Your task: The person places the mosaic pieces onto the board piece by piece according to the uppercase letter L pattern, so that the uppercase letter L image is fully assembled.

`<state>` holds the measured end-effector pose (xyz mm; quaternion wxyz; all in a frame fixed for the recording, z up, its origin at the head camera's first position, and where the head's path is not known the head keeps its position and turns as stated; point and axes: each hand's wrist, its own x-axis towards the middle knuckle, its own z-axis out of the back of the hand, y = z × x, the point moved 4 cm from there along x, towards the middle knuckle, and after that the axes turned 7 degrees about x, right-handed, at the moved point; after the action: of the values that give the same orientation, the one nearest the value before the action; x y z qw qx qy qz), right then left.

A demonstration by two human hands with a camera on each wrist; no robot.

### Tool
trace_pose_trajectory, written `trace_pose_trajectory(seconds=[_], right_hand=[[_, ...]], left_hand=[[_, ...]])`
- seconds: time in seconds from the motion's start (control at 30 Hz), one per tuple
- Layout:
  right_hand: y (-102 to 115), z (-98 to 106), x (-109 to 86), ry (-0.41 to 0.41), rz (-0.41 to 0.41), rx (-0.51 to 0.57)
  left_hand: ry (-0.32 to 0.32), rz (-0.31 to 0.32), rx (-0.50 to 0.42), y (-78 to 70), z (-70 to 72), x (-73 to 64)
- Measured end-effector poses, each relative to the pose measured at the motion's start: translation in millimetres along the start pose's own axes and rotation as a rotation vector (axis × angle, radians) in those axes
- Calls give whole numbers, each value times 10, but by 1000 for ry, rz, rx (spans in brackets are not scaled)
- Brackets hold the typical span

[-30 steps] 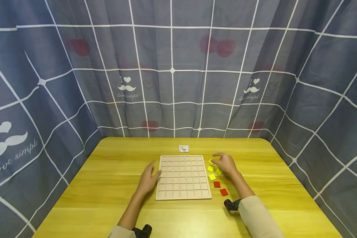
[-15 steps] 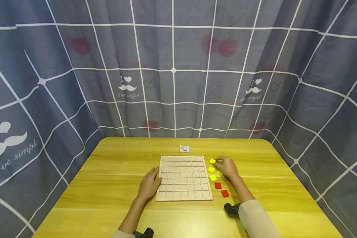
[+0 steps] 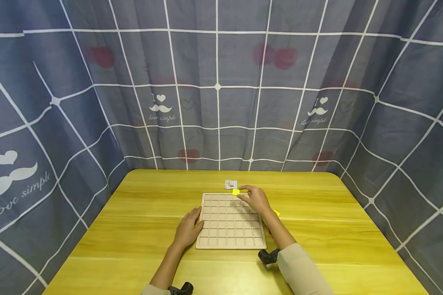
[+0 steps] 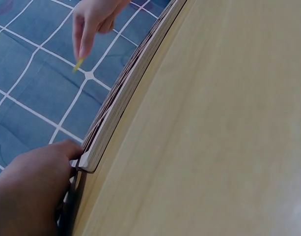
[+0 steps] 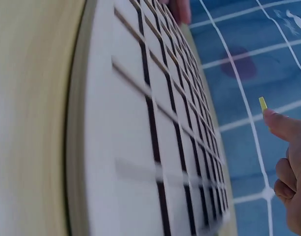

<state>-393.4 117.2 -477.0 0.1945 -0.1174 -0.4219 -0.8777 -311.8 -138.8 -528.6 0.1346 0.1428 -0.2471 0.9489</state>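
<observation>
A pale wooden grid board (image 3: 230, 232) lies flat on the table, its square recesses bare. Along its left edge rests my left hand (image 3: 187, 229), fingers fairly straight and thumb at the rim; the left wrist view has this hand (image 4: 32, 182) at the board's corner. My right hand (image 3: 257, 200) pinches a yellow square tile (image 3: 236, 191) between thumb and fingertips, over the board's far edge. In the right wrist view the tile (image 5: 263, 103) stands edge-on at the fingertips, raised above the board. The right forearm hides most of the loose tiles.
Just past the board lies a small printed grid card (image 3: 230, 184). Parts of a yellow tile (image 3: 277, 213) and a red tile (image 3: 270, 231) peek out around the right forearm. The wooden table (image 3: 133, 229) ends at a grey-blue checked curtain (image 3: 192, 106).
My right hand has taken hold of a yellow tile from the group at right and carried it left, over the board's far edge. The left hand stays at the board's left edge.
</observation>
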Motion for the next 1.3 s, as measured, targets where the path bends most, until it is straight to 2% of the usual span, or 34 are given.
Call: trace_pose_trajectory(seconds=[0.13, 0.23, 0.47, 0.7, 0.9, 1.03, 1.17, 1.3], right_hand=[[63, -257, 35, 57, 29, 5], [54, -417, 28, 100, 18, 27], [-35, -608, 22, 117, -19, 20], [-47, -635, 25, 139, -32, -22], [-48, -636, 53, 169, -73, -4], [-56, -618, 40, 170, -60, 7], [-93, -512, -37, 136, -56, 49], [-170, -305, -146, 58, -38, 89]], left_hand=[[1, 4, 8, 0, -7, -22], [-8, -9, 14, -4, -12, -33], [-12, -38, 42, 2, -28, -33], [-9, -53, 54, -26, -10, -25], [-1, -50, 56, -34, 2, -15], [-2, -43, 56, -33, 3, -14], [1, -44, 59, -26, -16, -18], [-15, -48, 62, -14, -17, -17]])
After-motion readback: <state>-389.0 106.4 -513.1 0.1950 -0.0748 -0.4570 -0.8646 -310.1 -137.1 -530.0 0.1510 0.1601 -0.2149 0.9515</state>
